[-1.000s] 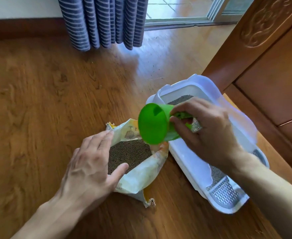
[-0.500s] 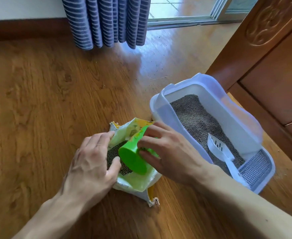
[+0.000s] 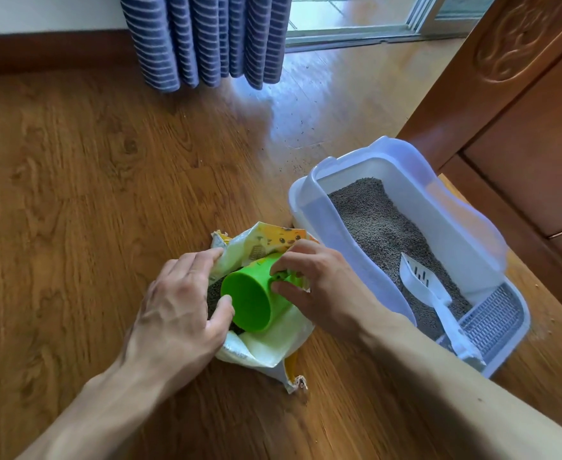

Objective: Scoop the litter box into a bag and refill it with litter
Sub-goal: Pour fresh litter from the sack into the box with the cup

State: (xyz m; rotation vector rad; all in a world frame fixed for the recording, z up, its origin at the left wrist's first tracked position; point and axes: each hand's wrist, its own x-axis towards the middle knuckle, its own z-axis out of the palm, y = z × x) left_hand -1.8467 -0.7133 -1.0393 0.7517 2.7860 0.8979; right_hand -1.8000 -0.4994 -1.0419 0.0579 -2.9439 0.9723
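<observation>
An open litter bag (image 3: 266, 350) with a yellow print stands on the wooden floor, grey litter showing inside. My left hand (image 3: 176, 313) grips the bag's left rim and holds it open. My right hand (image 3: 323, 287) holds a green cup (image 3: 253, 300) by its handle, tipped mouth-down into the bag so its bottom faces me. To the right stands the white litter box (image 3: 309, 207), filled with grey litter (image 3: 379, 220). A white slotted scoop (image 3: 429, 290) lies in it.
A wooden door and frame (image 3: 522, 127) rise right behind the litter box. A striped blue curtain (image 3: 206, 38) hangs at the back, with a glass door sill to its right. Stray litter grains dot the floor (image 3: 293, 141) beyond the box.
My right hand has carried the green cup from above the litter box left and down into the bag. My left hand has closed on the bag's rim.
</observation>
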